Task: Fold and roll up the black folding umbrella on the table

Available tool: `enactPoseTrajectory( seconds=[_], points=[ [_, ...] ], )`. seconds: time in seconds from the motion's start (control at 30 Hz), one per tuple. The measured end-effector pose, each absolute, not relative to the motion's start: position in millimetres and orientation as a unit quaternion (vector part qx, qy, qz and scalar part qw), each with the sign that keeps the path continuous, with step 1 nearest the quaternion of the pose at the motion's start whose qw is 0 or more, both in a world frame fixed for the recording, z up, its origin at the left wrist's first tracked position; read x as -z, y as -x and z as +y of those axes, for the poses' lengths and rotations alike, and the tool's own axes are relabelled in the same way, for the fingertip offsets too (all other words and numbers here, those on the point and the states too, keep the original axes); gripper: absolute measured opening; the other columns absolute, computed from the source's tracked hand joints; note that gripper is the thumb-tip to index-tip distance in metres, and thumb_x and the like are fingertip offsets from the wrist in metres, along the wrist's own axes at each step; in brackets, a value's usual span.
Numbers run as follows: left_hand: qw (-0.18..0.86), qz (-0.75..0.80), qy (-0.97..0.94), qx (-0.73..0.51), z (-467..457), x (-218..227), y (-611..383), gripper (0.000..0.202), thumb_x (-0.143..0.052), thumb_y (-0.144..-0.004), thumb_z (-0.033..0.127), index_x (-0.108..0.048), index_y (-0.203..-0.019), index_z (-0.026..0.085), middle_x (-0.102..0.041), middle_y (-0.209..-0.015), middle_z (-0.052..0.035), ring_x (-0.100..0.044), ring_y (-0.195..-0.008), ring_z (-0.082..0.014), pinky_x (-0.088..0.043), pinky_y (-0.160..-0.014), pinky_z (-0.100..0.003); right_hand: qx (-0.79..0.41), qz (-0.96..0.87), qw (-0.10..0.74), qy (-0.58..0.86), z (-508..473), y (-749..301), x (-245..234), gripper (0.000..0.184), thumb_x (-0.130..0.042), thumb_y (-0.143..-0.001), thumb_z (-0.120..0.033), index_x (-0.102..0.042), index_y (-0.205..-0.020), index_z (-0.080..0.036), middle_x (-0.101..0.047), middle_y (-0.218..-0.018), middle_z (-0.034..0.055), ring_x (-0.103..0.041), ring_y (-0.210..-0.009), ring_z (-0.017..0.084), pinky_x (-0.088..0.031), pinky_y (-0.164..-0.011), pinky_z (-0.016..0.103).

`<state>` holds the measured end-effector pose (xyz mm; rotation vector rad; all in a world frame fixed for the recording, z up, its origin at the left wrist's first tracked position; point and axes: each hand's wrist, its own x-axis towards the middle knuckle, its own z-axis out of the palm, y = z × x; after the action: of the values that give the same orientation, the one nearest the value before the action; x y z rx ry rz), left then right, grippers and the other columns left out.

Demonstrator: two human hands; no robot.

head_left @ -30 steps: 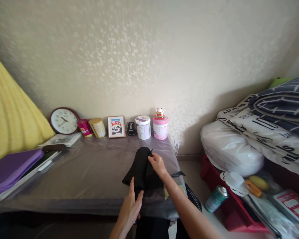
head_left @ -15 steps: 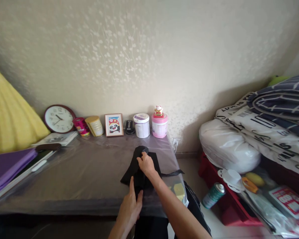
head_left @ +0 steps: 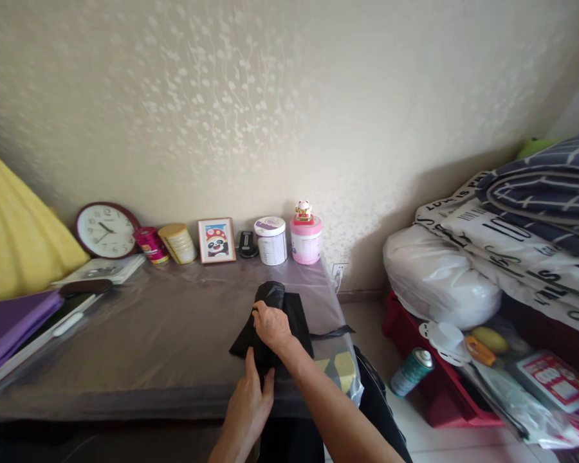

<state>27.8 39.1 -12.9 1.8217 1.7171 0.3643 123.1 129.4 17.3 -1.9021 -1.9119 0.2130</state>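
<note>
A black bag (head_left: 296, 315) of thin, slightly shiny material lies bunched near the right end of the table, with a narrow black strip (head_left: 335, 332) trailing past the table's right edge. Its upper part is folded over into a rounded lump. My right hand (head_left: 271, 325) is closed on the middle of the bag, fingertips curled under and partly hidden. Closer to me, my left hand (head_left: 251, 402) grips the bag's lower part at the front edge, the black material between thumb and forefinger.
A plastic-covered table (head_left: 174, 334) carries a clock (head_left: 107, 230), cans, a framed panda picture (head_left: 217, 240) and two tubs (head_left: 271, 241) along the wall. Purple cloth (head_left: 19, 325) lies left. On the floor at right stand a spray can (head_left: 412, 372) and a loaded red bin (head_left: 456, 399).
My right hand has moved slightly toward me and left, pressing flatter over the bag. The folded lump above it shows larger. My left hand stays nearly in place.
</note>
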Motion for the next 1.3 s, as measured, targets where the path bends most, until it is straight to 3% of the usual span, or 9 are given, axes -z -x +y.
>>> enactPoseTrajectory(
  seconds=[0.13,0.33,0.6,0.8,0.93,1.3],
  points=[
    [0.291,0.629,-0.684,-0.227,37,15,-27,0.068,-0.035,-0.085,0.04,-0.004,-0.137,0.01,-0.058,-0.112,-0.0187,-0.061,-0.095,-0.024,-0.045,-0.073,-0.03,-0.074,-0.699,0.213,0.679,127,-124,-20,0.023,-0.038,-0.088,-0.027,-0.053,-0.104,-0.02,-0.068,-0.078,0.0054,-0.065,-0.075,0.019,-0.044,-0.062,0.026],
    [0.27,0.619,-0.728,-0.121,40,1,-29,0.061,-0.03,-0.088,0.033,-0.004,-0.139,0.013,-0.065,-0.099,-0.0134,-0.064,-0.081,-0.0219,-0.043,-0.066,-0.027,-0.082,-0.738,0.23,0.63,122,-124,-21,0.023,-0.036,-0.089,-0.024,-0.057,-0.095,-0.02,-0.068,-0.076,0.0029,-0.063,-0.077,0.017,-0.044,-0.066,0.024],
    [0.271,0.627,-0.719,-0.131,43,12,-30,0.059,-0.03,-0.089,0.029,-0.005,-0.139,0.011,-0.065,-0.099,-0.0122,-0.064,-0.082,-0.0195,-0.042,-0.067,-0.024,-0.102,-0.811,0.372,0.44,88,-152,-21,0.027,-0.033,-0.092,-0.024,-0.058,-0.102,-0.019,-0.065,-0.099,0.0033,-0.056,-0.092,0.012,-0.04,-0.087,0.026],
    [0.291,0.622,-0.711,-0.152,40,18,-29,0.058,-0.026,-0.089,0.031,-0.004,-0.139,0.011,-0.057,-0.116,-0.0154,-0.062,-0.092,-0.0209,-0.043,-0.072,-0.026,-0.092,-0.843,0.324,0.419,89,-167,-9,0.027,-0.037,-0.09,-0.026,-0.058,-0.106,-0.022,-0.059,-0.114,0.0027,-0.041,-0.118,0.014,-0.027,-0.101,0.034],
    [0.31,0.622,-0.701,-0.161,39,16,-31,0.06,-0.027,-0.088,0.03,-0.002,-0.139,0.012,-0.059,-0.114,-0.0146,-0.061,-0.095,-0.02,-0.042,-0.078,-0.026,-0.067,-0.839,0.308,0.443,125,-172,-2,0.027,-0.039,-0.09,-0.027,-0.058,-0.109,-0.022,-0.057,-0.119,0.0025,-0.037,-0.122,0.014,-0.02,-0.104,0.036],
    [0.334,0.621,-0.69,-0.161,40,9,-32,0.061,-0.031,-0.088,0.028,-0.004,-0.139,0.009,-0.06,-0.111,-0.0163,-0.056,-0.105,-0.0198,-0.036,-0.089,-0.027,-0.072,-0.797,0.28,0.531,202,-183,9,0.028,-0.038,-0.09,-0.026,-0.058,-0.11,-0.024,-0.054,-0.123,0.0006,-0.034,-0.124,0.014,-0.021,-0.103,0.035]
  ],
)
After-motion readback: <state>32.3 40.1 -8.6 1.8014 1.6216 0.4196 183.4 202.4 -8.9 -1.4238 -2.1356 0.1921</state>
